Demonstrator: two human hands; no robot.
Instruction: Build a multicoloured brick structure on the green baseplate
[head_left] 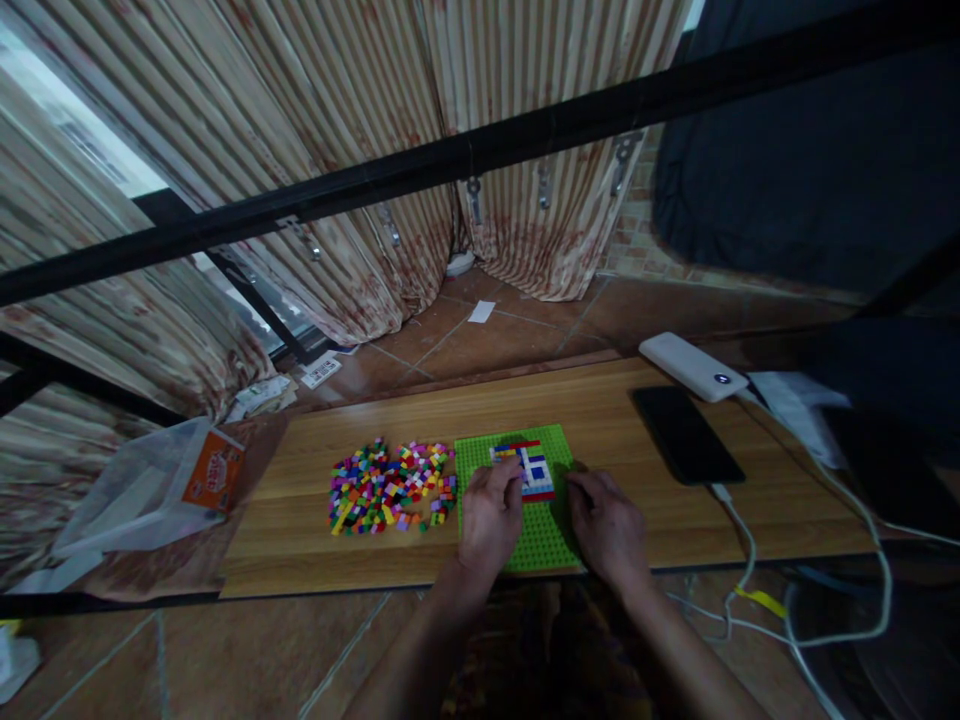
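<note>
A green studded baseplate lies on a low wooden board. A small patch of red, white, blue and yellow bricks is built on its far part. My left hand rests on the plate, fingers curled, their tips at the left edge of that patch; what they pinch, if anything, is too small to see. My right hand lies at the plate's right edge, fingers bent and pointing toward the patch. A heap of loose coloured bricks lies just left of the plate.
A black phone and a white power bank lie at the board's right, with white cables trailing off the front. A clear plastic bag with an orange box sits at left. Curtains and a black bar stand behind.
</note>
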